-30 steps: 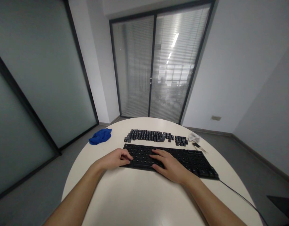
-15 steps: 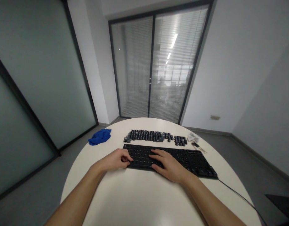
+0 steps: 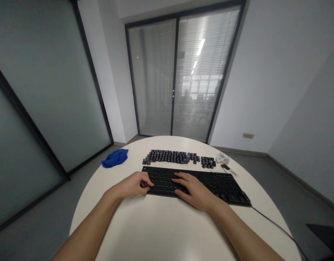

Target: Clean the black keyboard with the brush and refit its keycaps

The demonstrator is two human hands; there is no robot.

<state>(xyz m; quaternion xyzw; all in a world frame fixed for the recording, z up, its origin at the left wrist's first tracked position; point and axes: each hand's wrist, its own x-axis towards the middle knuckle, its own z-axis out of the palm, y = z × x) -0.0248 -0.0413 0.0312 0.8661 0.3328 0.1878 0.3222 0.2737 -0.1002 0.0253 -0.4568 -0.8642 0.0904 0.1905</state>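
A black keyboard (image 3: 163, 177) lies in front of me with rows of bare key sockets where keycaps sit off it. My left hand (image 3: 138, 183) is at its left end, fingers curled in a pinch against the lower left corner. Whatever those fingers hold, if anything, is hidden. My right hand (image 3: 192, 190) rests across the middle of the keyboard, its fingers spread and lying over the sockets. Behind the keyboard, loose black keycaps (image 3: 169, 156) are laid out in keyboard order, with the number-pad keycaps (image 3: 208, 162) as a separate block at the right.
A crumpled blue cloth (image 3: 115, 158) lies at the left of the round white table (image 3: 156, 228). At the right are a crumpled clear-white plastic piece (image 3: 223, 158) and a small tool with a dark end (image 3: 225, 167). The keyboard's cable (image 3: 273, 222) runs off the right front edge.
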